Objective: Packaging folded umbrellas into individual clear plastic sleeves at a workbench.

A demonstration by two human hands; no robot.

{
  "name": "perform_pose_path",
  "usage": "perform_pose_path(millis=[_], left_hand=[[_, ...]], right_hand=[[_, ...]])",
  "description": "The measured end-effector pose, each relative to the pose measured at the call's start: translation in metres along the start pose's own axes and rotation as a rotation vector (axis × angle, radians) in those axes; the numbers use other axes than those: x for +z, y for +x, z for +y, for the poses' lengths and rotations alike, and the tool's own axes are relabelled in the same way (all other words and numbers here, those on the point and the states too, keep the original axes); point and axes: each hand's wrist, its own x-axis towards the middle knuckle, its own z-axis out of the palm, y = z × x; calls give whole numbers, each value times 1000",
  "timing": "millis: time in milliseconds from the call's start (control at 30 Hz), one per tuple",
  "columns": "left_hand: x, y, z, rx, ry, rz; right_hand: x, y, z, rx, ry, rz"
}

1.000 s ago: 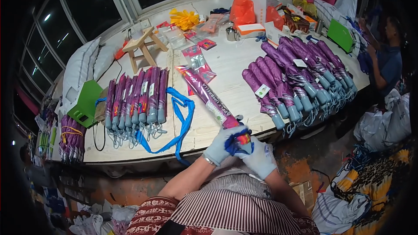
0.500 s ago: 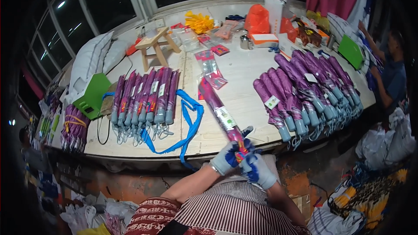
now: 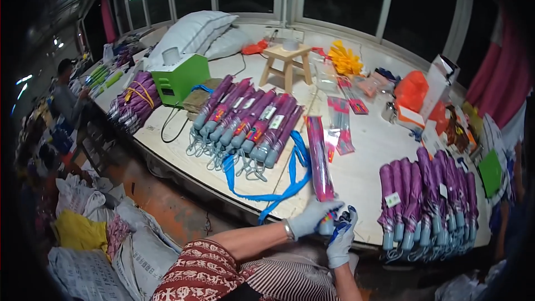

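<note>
A purple folded umbrella (image 3: 320, 167) in a clear printed sleeve stands out from my hands, its far end over the table. My left hand (image 3: 313, 218), in a grey glove with blue-coated fingers, is closed around its grey handle end. Just right of the handle is my right hand (image 3: 341, 241), gloved alike, its fingers curled; whether they pinch the sleeve or a loop is too small to tell. Left of the umbrella lies a row of sleeved purple umbrellas (image 3: 245, 120), handles toward me. A blue strap (image 3: 267, 196) loops between that row and my left hand.
More purple umbrellas (image 3: 429, 195) are piled at right. Flat printed sleeves (image 3: 340, 120) lie beyond my hands. Behind the row stand a green box (image 3: 181, 81) and a wooden stool (image 3: 285, 61). Stuffed sacks (image 3: 134, 239) fill the floor at left; a person (image 3: 69, 97) is farther off.
My view has turned left, so the table appears shifted right. The held umbrella now points more directly away from me, and my right hand has drawn slightly apart from my left.
</note>
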Motion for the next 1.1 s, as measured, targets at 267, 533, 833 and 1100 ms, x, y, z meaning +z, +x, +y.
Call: perform_pose_path(millis=[267,533,833,1100], left_hand=[[-232,118,189,304,1588,810],[-294,154,204,162,1941,996],[-326,167,196,188,1844,865],[-291,141,219,537,2334,1121]], right_hand=[[-48,29,-23,297,-256,-52],[-56,48,-13,264,-493,28],[-94,64,8,73,-1256,-14],[-120,47,24,131,-1334,58]])
